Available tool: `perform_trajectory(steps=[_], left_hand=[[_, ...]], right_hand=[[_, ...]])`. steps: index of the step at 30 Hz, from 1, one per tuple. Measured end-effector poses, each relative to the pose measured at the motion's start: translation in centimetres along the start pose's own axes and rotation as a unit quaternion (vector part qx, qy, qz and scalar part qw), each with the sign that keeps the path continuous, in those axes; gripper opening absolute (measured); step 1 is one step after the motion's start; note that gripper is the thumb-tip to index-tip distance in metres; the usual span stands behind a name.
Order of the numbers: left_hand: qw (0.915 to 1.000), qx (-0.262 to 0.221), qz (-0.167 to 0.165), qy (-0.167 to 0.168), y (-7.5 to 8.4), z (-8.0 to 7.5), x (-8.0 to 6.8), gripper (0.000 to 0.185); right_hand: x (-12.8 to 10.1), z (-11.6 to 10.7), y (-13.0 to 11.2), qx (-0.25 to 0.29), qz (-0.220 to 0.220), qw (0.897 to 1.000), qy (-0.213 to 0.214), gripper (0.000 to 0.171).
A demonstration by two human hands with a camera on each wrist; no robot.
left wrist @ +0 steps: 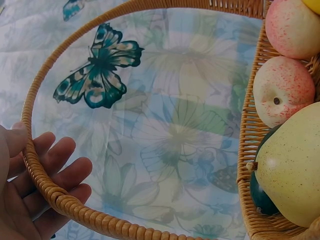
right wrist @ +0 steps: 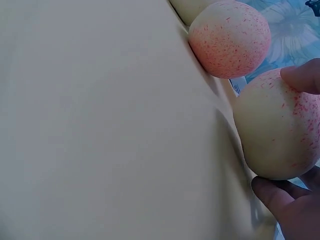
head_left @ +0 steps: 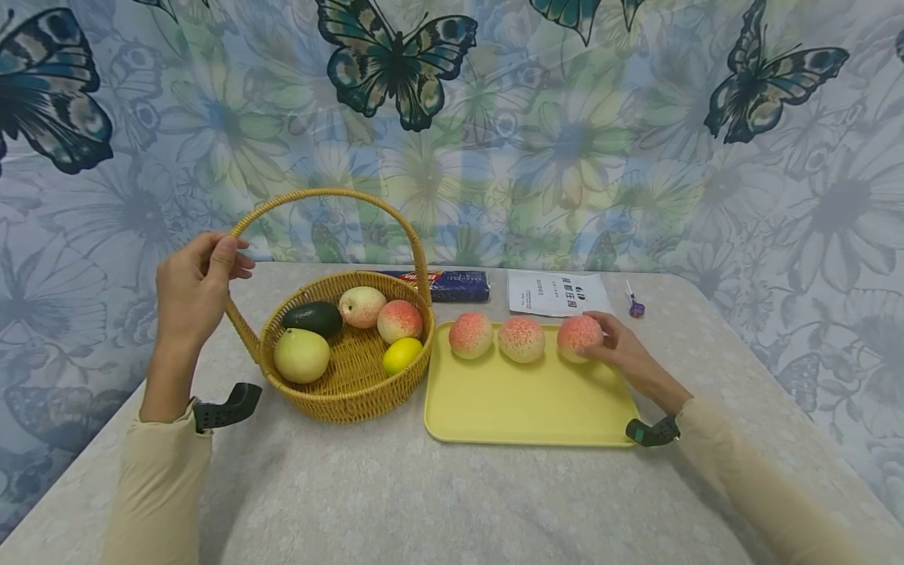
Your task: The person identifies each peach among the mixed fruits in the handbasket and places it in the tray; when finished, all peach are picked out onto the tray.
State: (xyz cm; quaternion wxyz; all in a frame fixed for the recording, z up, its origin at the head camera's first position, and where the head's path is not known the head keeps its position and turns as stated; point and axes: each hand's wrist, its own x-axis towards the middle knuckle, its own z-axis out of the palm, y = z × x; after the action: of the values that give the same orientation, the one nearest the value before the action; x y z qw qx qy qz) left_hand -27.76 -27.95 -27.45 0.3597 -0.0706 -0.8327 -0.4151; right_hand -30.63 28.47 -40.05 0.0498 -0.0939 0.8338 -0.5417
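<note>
Peach (head_left: pixel 579 336) sits at the tray's (head_left: pixel 530 408) far right corner, right hand (head_left: pixel 621 349) curled around it, apparently placing it; letting go comes next. Left hand (head_left: pixel 194 286) grips the basket handle (head_left: pixel 325 198).

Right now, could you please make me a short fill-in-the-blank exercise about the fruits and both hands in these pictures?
1. The left hand grips the basket's ____.
2. The yellow tray carries ____ peaches.
3. The right hand holds the peach at the ____ end of the row.
4. The lemon lies inside the ____.

Missing words: handle; three; right; basket
</note>
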Motion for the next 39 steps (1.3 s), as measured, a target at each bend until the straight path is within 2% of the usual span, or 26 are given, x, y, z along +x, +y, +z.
perform_trajectory(steps=[11,25,39], left_hand=[[1.0000,-0.002,-0.008,-0.003,-0.11,-0.06,0.09,0.036],[1.0000,0.001,-0.003,-0.003,-0.07,-0.08,0.09,0.036],[1.0000,-0.001,-0.006,-0.005,-0.21,-0.08,0.04,0.036]], right_hand=[[-0.05,0.07,0.11,-0.008,-0.001,1.000,-0.003,0.074],[-0.39,0.10,0.26,-0.014,-0.019,0.999,-0.047,0.073],[-0.50,0.13,0.41,-0.016,-0.009,0.998,-0.059,0.079]])
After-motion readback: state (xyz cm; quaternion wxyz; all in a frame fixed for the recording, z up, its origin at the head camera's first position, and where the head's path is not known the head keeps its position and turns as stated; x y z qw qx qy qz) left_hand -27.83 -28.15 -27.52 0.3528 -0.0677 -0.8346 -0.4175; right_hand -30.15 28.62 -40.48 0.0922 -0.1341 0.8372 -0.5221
